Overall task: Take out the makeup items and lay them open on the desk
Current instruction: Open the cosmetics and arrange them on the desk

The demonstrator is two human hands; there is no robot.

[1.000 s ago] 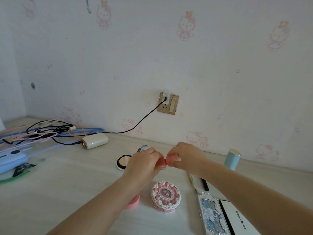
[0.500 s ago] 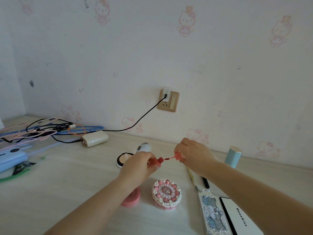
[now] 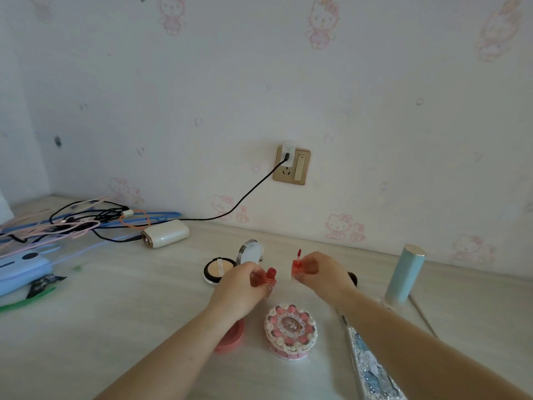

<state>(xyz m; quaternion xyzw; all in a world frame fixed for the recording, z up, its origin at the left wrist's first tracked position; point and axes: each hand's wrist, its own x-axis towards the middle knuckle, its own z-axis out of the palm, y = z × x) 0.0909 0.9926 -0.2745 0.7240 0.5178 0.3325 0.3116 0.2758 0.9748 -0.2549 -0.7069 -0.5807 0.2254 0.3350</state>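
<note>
Half a second ago the two halves of the lip gloss lay close together in a line between the hands; they are apart in the head view, and the wand has swung up to point at the ceiling. The left hand (image 3: 240,290) has its grip closed round the red lip gloss tube (image 3: 266,278), fingers curled over the body so that only the neck and mouth show past the fingertips, tilted up and to the right. The right hand (image 3: 323,274) pinches the lip gloss cap (image 3: 297,267) between thumb and fingers, and the thin applicator wand (image 3: 299,253) stands up out of it, clear of the tube. Both halves are held above the worktop (image 3: 129,307), near each other but not touching.

Just behind the left hand lies an open powder compact (image 3: 219,268), its mirror lid raised. Below the hands sits a round cake-shaped case (image 3: 290,330), closed, and a pink round case (image 3: 232,336) partly hidden under the left forearm. A pale blue tube (image 3: 405,274) stands upright to the right, well apart from the hands. A glittery blue case (image 3: 372,370) lies under the right forearm. At the far left are a tangle of cables (image 3: 72,220) and a white power bank (image 3: 165,233).
</note>
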